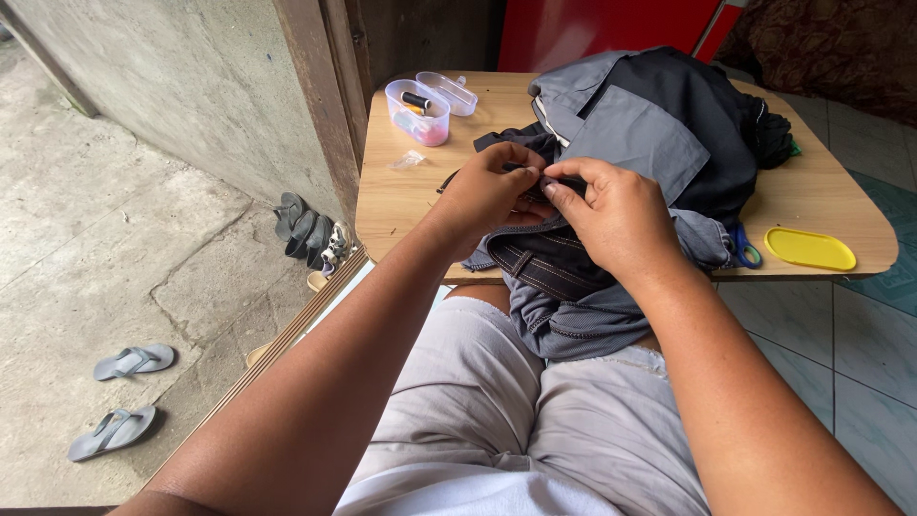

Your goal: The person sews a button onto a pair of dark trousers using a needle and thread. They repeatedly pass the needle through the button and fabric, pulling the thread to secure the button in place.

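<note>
grey garment (630,134), yellow lid (810,248)

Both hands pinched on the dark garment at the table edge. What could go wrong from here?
1. Much of the dark grey denim garment hangs off the light wooden table onto the lap; its weight may drag the pinched seam away from the left hand and right hand.
2. The blue-handled scissors lie half under the cloth near the edge; a tug could pull them off.
3. The fingertips hide the pinched spot, so a slip there may go unseen.
</note>
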